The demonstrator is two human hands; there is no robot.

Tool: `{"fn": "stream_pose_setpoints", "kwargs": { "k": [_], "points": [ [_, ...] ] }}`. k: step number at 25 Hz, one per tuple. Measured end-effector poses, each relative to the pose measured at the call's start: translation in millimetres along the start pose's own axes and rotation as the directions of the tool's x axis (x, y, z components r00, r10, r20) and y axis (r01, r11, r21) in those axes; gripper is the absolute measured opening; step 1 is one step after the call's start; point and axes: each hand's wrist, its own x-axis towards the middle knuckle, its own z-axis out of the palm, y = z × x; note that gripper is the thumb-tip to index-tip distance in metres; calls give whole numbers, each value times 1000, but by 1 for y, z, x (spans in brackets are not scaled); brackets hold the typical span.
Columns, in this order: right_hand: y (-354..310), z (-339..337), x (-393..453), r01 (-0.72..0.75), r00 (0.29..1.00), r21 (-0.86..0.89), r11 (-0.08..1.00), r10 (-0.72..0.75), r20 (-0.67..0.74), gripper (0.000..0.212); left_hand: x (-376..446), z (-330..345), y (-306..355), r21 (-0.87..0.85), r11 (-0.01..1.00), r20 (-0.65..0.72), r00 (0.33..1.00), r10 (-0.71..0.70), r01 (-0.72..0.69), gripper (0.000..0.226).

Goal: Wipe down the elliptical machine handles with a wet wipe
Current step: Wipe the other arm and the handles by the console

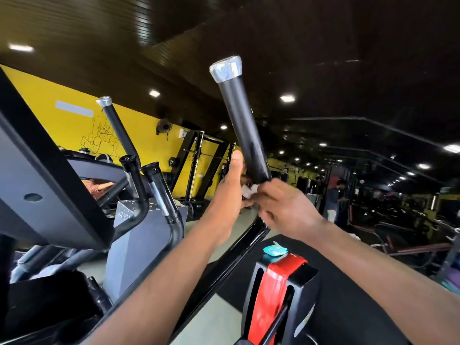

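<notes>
The near elliptical handle (pixel 242 125) is a black padded bar with a silver taped cap, rising up the middle of the head view. At its lower end, both hands meet around a small white wet wipe (pixel 249 191). My right hand (pixel 283 210) is closed around the bar's base with the wipe pinched at its fingertips. My left hand (pixel 230 181) touches the wipe from the left, thumb pointing up. The other handle (pixel 117 125), also black with a silver cap, stands to the left, untouched.
The machine's dark console (pixel 49 175) fills the left. A teal wipe packet (pixel 275 250) lies on a black surface below my right hand, beside a red and black part (pixel 276 290). Racks, benches and a person stand farther back.
</notes>
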Motion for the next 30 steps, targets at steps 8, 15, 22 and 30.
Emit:
{"fn": "stream_pose_setpoints", "kwargs": {
  "k": [8, 15, 22, 30],
  "points": [
    [10, -31, 79, -69, 979, -70, 995, 54, -199, 22, 5, -6, 20, -16, 992, -88, 988, 123, -125, 51],
    [24, -54, 83, -86, 993, 21, 996, 87, -82, 30, 11, -21, 42, -17, 972, -81, 969, 232, -234, 61],
    [21, -32, 66, 163, 980, -76, 984, -170, -101, 13, 11, -24, 52, -20, 962, -108, 957, 270, -274, 58],
    [18, -37, 96, 46, 959, -68, 997, -63, -278, 16, 12, -23, 70, -33, 940, -134, 933, 333, -340, 54]
  ]
}}
